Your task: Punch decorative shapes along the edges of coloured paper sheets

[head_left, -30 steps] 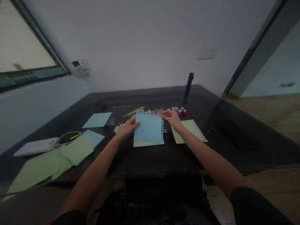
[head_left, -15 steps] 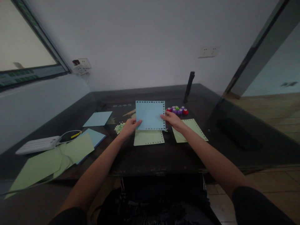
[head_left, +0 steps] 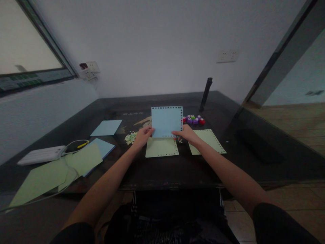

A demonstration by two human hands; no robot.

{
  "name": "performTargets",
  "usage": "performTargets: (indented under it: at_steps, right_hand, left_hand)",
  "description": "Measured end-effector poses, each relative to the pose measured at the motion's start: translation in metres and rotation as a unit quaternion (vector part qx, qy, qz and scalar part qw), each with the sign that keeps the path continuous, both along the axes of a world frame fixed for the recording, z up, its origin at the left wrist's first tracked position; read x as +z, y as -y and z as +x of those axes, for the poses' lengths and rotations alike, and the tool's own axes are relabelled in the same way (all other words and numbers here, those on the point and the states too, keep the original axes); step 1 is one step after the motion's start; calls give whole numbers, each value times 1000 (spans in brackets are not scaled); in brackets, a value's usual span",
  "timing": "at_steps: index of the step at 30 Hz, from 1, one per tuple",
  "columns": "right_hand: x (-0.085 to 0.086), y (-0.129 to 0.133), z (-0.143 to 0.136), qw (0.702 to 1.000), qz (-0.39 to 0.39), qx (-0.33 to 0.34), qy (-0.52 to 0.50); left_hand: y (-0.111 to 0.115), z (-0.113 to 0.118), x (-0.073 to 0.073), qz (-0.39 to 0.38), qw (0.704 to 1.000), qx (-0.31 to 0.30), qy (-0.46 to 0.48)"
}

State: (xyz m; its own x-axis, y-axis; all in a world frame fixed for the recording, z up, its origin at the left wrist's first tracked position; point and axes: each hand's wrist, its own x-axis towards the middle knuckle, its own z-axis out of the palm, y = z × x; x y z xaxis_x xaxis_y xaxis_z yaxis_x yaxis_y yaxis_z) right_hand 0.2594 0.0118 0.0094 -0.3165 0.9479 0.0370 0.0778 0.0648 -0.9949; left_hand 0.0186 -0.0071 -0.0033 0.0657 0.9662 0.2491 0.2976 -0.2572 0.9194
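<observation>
A square light-blue sheet of paper (head_left: 167,121) is held up between my two hands, with small punched holes along its top, right and part of its bottom edge. My left hand (head_left: 144,136) pinches the lower left side of it. At the lower right corner, my right hand (head_left: 186,133) grips it with the thumb in front. Just below lies a pale green punched sheet (head_left: 162,148), its upper part hidden behind the blue one. A pile of small paper cut-outs (head_left: 130,137) sits by my left hand. Another green punched sheet (head_left: 208,140) lies partly under my right forearm.
Several red, purple and green round craft punches (head_left: 195,120) stand behind my right hand. A black upright stick (head_left: 206,95) rises near the wall. At left are a blue sheet (head_left: 106,127), green sheets (head_left: 48,176) and a white power bank (head_left: 42,155) with a cable.
The blue sheet has moved slightly up and to the right with both hands. My right hand has slid down from its right edge to the lower right corner.
</observation>
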Motion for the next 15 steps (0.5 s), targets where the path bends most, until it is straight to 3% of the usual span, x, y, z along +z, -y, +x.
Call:
performTargets:
  at_steps: [8,15]
  right_hand:
    - [20,0,37,989,65,-130,0]
    - [13,10,59,984,49,-170,-10]
  left_hand:
    - [-7,-5,-6,45,996,12,-76]
    - [-39,-2,-3,69,981,72,-165]
